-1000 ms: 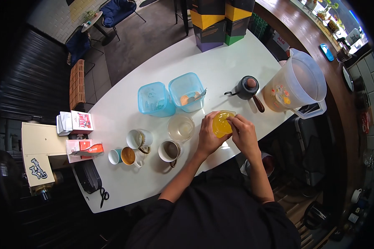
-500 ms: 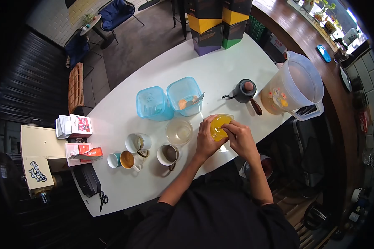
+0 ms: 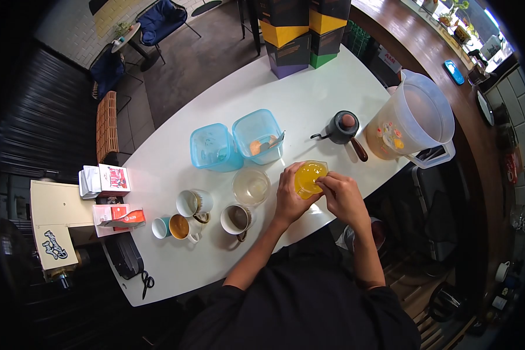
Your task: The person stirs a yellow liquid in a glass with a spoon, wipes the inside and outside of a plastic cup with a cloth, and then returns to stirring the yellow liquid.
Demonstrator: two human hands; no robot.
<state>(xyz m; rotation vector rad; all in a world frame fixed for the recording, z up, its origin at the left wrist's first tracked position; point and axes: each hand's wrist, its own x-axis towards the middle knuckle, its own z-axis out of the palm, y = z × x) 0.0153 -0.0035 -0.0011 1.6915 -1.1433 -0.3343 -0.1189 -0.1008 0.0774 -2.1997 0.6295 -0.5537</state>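
A clear cup of bright yellow liquid point(image 3: 309, 175) stands close to the table's near edge. Wrapped around its left side is my left hand point(image 3: 290, 192), closed on it. My right hand point(image 3: 339, 191) is at the cup's right rim with its fingers pinched together. Something thin seems to run from that pinch into the liquid, but the fingers hide most of it. Just left of the cup sits a clear round bowl point(image 3: 251, 186). Beyond my hands is a dark pot with a wooden handle and a thin spout point(image 3: 340, 127).
Two blue plastic tubs point(image 3: 210, 146) stand behind the bowl. Several mugs point(image 3: 237, 218) are grouped to the left. A large plastic pitcher point(image 3: 411, 116) occupies the right end, and stacked dark boxes point(image 3: 289, 52) the far edge. Black scissors point(image 3: 147, 281) lie at the left corner.
My right hand has shifted slightly right and down at the cup's rim, its fingers still pinched. My left hand keeps its hold on the cup.
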